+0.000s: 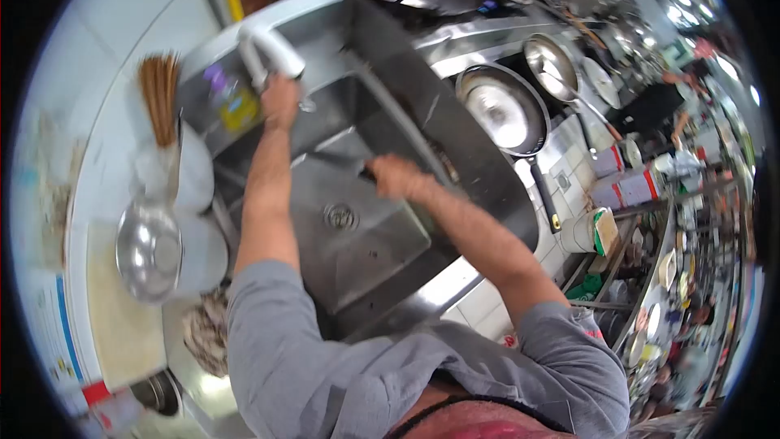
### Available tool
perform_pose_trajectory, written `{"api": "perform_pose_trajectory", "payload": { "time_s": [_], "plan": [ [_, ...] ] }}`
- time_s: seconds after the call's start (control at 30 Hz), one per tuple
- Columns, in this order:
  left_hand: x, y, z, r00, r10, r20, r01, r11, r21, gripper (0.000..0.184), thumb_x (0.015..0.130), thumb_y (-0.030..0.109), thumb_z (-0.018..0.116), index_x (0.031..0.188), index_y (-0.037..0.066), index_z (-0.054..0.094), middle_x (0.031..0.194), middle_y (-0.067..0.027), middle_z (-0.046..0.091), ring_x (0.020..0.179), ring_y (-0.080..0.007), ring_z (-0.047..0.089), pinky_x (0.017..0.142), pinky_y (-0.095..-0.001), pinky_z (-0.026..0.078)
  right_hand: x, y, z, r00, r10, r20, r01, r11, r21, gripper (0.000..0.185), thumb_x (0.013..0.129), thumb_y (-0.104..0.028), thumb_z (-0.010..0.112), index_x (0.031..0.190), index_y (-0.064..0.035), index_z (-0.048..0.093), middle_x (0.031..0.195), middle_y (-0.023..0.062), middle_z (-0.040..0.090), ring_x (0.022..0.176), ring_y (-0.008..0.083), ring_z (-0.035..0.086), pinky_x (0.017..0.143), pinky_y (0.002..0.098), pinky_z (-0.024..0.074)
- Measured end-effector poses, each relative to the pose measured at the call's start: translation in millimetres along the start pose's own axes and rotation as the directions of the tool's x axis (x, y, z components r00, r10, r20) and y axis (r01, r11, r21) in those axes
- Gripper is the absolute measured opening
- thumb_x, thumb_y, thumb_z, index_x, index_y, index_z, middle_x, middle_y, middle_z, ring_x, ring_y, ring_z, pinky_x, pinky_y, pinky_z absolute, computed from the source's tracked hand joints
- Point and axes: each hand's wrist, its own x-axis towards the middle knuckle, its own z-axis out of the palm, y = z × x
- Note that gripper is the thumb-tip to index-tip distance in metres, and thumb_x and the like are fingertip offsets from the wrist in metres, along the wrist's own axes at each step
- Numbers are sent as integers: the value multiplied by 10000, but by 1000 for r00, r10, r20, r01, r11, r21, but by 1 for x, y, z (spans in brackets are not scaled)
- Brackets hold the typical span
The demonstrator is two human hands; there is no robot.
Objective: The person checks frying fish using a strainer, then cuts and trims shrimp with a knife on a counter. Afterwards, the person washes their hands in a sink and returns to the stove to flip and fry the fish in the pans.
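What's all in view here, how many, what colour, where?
Square metal sink: 1, grey, centre
Curved faucet: 1, white, upper left
Purple-capped bottle: 1, yellow-green, by faucet
Bundled-stick brush: 1, brown, upper left
Round metal bowl: 1, silver, left
Flat rectangular board: 1, cream, lower left
Round metal pans: at least 2, silver, upper right
Other kitchenware: too blurred to count, mixed, right
Dark-handled tool: 1, black, right hand
Cloth shirt: 1, grey, bottom
Left hand: 1, bare, at faucet
Right hand: 1, bare, over sink
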Motion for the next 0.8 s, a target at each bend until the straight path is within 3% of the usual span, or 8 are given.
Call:
{"api": "perform_pose_trajectory", "payload": {
  "time_s": [0.1,0.17,0.23,0.3,0.37,0.5,0.67,0.8],
  "plan": [
    [-29,19,-5,951,102,-292,-76,992,100,332,776,184,602,1081,64,553,1196,-94,486,1163,-306,417,890,-439,425,20,-15,-18,998,-55,-26,53,996,-65,258,718,-66,566,966,-21,620,977,202,629,955,341,607,814,430,496],
    [-72,43,-5,896,-272,-351,246,962,-117,418,782,278,637,1101,39,514,1198,-103,477,1172,-288,405,927,-413,387,31,-24,-23,1000,-26,13,28,992,-125,377,684,-47,596,1061,-29,591,1015,194,622,1007,339,582,859,425,474],
    [-115,64,27,546,-838,-13,703,467,-537,496,760,402,674,1063,40,521,1115,-109,531,1104,-262,481,867,-414,425,43,-30,-27,999,-44,17,46,988,-150,382,688,-46,593,1070,-25,588,1023,193,621,1014,333,582,860,423,474],
    [-149,73,28,313,-546,777,678,-444,-586,464,760,433,671,984,51,534,942,-91,573,915,-230,548,738,-381,460,52,-35,-28,998,-56,25,59,983,-174,386,692,-44,591,1078,-21,586,1032,192,619,1021,327,581,862,422,474],
    [-164,92,27,347,-82,934,558,-783,-276,374,795,420,638,889,70,546,784,-60,586,698,-193,579,569,-352,477,61,-44,-31,995,-91,49,100,968,-231,273,718,-67,582,978,-17,647,1020,176,639,967,321,618,800,407,510],
    [-146,102,50,564,-197,802,337,-831,-442,264,849,316,594,844,55,551,767,-58,570,694,-201,571,541,-324,471,65,-40,-9,994,-105,9,105,980,-169,307,726,-76,576,1028,-37,613,947,227,632,919,348,617,800,419,502],
    [-146,99,35,245,-460,854,569,-645,-510,107,836,74,540,892,-12,572,842,-85,596,732,-228,593,596,-352,500,11,-24,2,990,-109,-88,103,992,-70,248,730,-92,589,960,-2,604,912,242,625,890,377,611,774,443,502],
    [-142,73,84,362,-502,786,538,-576,-616,139,842,67,512,911,-38,569,860,-111,602,682,-236,592,571,-369,490,-42,-32,9,991,-17,-136,20,1000,21,217,738,-80,599,919,36,562,888,239,619,865,395,607,764,460,499]
  ]
}}
